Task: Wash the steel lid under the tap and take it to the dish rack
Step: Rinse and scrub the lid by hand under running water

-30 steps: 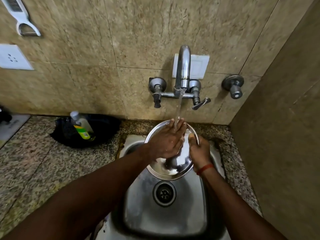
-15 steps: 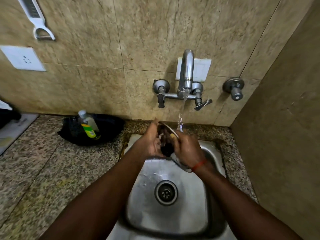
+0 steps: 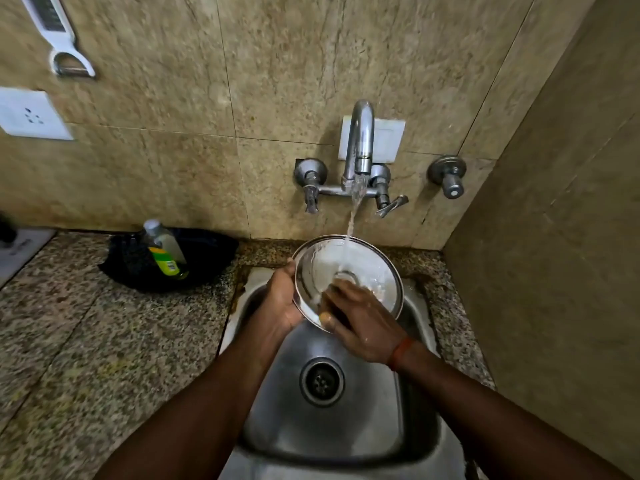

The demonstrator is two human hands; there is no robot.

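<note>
Left-hand grip: clamps the left rim of the round steel lid, thumb on the front edge; the fingers behind are hidden.
Right-hand grip: holds nothing; its fingers lie across the lower part of the lid's hollow face, thumb near the bottom rim, an orange thread band at the wrist.
Lid's place: between the two grips, tilted up towards the camera over the back of the sink, directly under the running water.
Handling: thin, stiff and probably light. Wet polished steel is likely slippery, so a one-sided pinch could let it swivel.
Best hold: the rim, thumb in front and fingers behind, as the left grip has it. Whether there is a knob on the back cannot be told.
Below the grips: a stainless steel sink with a round drain.
Left of the grips: a speckled granite surface carrying a black dish with a clear soap bottle in it.
Beyond the grips: a chrome wall tap, beige stone tiles, a white socket and a hanging white peeler.
Dish rack: not in view, so the carry probably means turning away from the sink.
</note>
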